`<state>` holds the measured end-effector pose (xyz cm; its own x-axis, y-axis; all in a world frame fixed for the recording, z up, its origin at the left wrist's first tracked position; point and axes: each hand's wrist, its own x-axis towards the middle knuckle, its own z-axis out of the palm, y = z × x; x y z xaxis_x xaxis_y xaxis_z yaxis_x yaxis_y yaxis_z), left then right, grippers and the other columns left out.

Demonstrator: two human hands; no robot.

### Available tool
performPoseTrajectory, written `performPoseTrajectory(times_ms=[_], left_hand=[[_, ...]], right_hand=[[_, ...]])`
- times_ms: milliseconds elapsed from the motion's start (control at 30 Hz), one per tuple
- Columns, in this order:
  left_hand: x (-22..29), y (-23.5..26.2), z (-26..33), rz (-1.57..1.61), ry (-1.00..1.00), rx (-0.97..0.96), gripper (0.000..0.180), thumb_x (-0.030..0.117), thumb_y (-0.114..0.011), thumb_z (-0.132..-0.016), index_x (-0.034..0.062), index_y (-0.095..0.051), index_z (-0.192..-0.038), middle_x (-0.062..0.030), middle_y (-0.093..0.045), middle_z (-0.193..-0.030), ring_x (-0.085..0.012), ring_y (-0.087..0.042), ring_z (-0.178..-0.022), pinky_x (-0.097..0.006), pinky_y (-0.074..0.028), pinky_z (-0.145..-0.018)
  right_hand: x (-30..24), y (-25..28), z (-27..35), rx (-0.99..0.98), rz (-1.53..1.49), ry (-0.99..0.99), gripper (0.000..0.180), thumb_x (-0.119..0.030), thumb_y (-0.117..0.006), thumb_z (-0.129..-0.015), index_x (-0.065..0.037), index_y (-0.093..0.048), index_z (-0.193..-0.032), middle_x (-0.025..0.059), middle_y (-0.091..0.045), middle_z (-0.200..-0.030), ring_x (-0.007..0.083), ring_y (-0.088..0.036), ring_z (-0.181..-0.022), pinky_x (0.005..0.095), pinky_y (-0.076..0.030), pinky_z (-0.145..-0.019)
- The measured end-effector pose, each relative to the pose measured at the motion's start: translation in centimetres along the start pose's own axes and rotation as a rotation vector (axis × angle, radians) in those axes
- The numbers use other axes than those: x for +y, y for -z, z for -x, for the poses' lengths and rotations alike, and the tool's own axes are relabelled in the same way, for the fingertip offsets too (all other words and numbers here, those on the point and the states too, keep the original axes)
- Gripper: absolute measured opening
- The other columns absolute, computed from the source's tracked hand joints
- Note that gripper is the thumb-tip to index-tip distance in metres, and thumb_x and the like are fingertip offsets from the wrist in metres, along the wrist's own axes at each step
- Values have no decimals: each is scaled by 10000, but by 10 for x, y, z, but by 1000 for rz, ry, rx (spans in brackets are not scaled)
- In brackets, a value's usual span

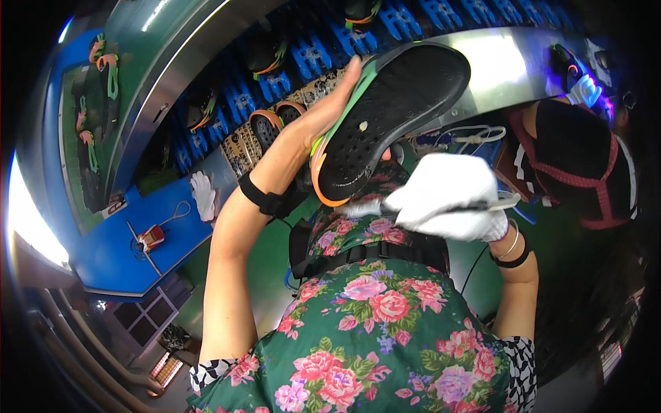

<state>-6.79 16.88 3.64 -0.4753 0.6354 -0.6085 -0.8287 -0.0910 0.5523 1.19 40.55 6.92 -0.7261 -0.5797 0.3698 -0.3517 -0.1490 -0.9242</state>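
My bare left hand (pixel 332 110) grips a black shoe sole (pixel 396 103) by its left edge, fingers along the rim. The sole is tilted, its face dotted with small holes, and a green-to-orange band runs round its edge. A pale speck sits on that face. My right hand (pixel 451 196), in a white glove, is closed round a slim brush-like tool (pixel 368 208). Motion blurs the tool's tip, just below the sole's orange end; whether they touch I cannot tell.
A curved line with several blue holders (pixel 310 56) carries more shoe parts at the back. On the blue table (pixel 110 255) at left lie a white glove (pixel 204 196) and a small red-and-white object (pixel 151 238). Another person (pixel 575 148) works at right beside the metal machine edge (pixel 496 69).
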Motion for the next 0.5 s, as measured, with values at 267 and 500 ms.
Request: performPoseTrajectory(times_ms=[267,500], left_hand=[[-48,13,-4,582,-74,-192,680,532,-305,-1057,-57,-568,-1273,-304,-702,-1012,-405,-734,-903,-474,-635,-732],[-67,-3,-9,321,-346,72,414,264,-464,-1078,-3,-527,-1388,-138,-603,-1365,-291,-591,-1245,-468,-528,-1014]], right_hand=[[-4,12,-16,577,204,-232,162,26,-755,-808,29,-767,-969,126,-760,-952,162,-713,-830,284,-555,-754],[-8,23,-28,332,367,-118,163,33,-761,-764,1,-770,-924,131,-743,-892,216,-712,-808,323,-552,-741]])
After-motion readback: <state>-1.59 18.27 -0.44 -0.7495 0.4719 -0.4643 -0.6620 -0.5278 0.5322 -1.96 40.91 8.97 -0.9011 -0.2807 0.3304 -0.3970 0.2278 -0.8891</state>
